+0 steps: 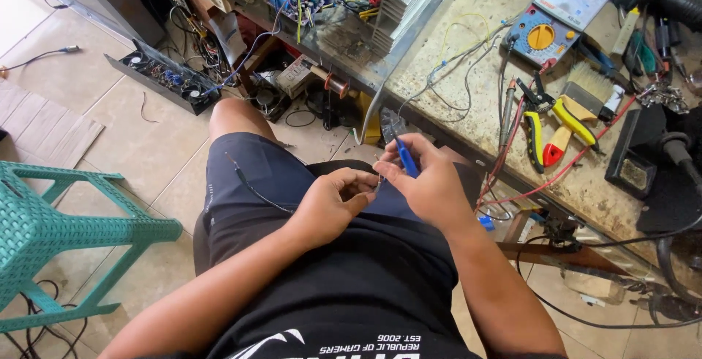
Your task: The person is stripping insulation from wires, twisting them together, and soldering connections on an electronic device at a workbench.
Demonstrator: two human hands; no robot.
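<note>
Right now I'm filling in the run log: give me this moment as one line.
left hand: pinches thin wire | right hand: holds blue-handled cutters at wire | bench: multimeter, brush

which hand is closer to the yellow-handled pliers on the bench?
Right. The right hand, holding a blue-handled tool, sits just left of the bench edge, below-left of the yellow-handled pliers. The left hand is farther left, over the lap.

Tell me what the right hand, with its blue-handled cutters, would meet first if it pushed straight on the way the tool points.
Probably the workbench edge: the right hand aims its blue-handled cutters up toward it, though depth is unclear.
</note>
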